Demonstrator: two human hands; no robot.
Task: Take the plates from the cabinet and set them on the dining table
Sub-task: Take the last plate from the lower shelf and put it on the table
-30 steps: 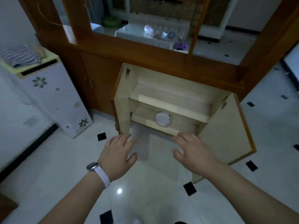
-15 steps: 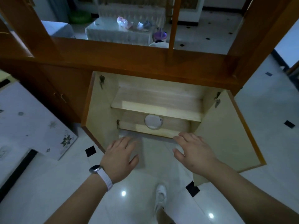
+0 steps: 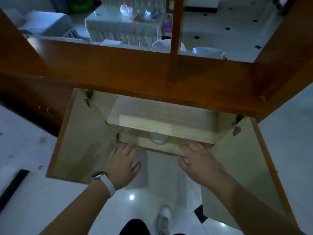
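Cabinet (image 3: 160, 112) open | plates (image 3: 158, 139) on lower shelf, untouched | your left hand (image 3: 122, 164) and right hand (image 3: 198, 160) outstretched, grasping nothing | fetching and table-setting all remain.

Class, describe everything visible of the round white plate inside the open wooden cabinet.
The round white plate lies flat on the lower shelf of the pale wooden cabinet, near its front edge. It looks smooth and glossy. The upper shelf hides its far half. Whether more plates lie under it cannot be told. Neither the left hand nor the right hand touches it.
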